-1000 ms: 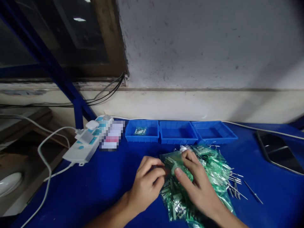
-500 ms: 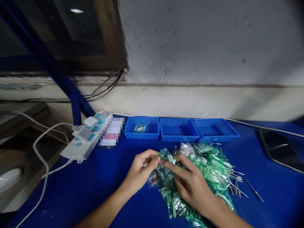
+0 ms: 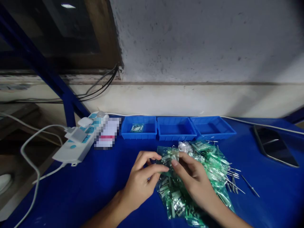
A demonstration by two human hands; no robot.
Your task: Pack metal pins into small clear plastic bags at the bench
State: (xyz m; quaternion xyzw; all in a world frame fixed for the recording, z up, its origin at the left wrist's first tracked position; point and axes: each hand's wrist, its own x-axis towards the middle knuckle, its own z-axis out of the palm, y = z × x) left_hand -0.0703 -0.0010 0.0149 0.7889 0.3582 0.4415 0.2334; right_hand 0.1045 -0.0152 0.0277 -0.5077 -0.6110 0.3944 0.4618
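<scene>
A small clear plastic bag [image 3: 167,155] with small pale and metallic parts in it is raised over the pile. My right hand [image 3: 193,177] pinches its right edge between thumb and fingers. At the bag's left side is my left hand [image 3: 144,174], thumb and index finger apart in front of the plastic; whether they touch it I cannot tell. Beneath both hands spreads a heap of green-tinted plastic bags [image 3: 216,169] filled with small parts, partly covered by my right hand. Loose thin metal rods [image 3: 234,180] stick out at the heap's right side.
Three blue bins stand in a row at the back: the left bin [image 3: 139,136] holds a small bag, beside a middle bin [image 3: 177,136] and a right bin [image 3: 213,134]. A power strip [image 3: 80,139] with cables and a pixelated paper [image 3: 108,133] lie left. A phone [image 3: 274,145] lies right.
My left fingers have spread from their pinch on the bag. The right hand has shifted its grip to the bag's right edge, and the bag now faces me flatter. The view has shifted slightly.
</scene>
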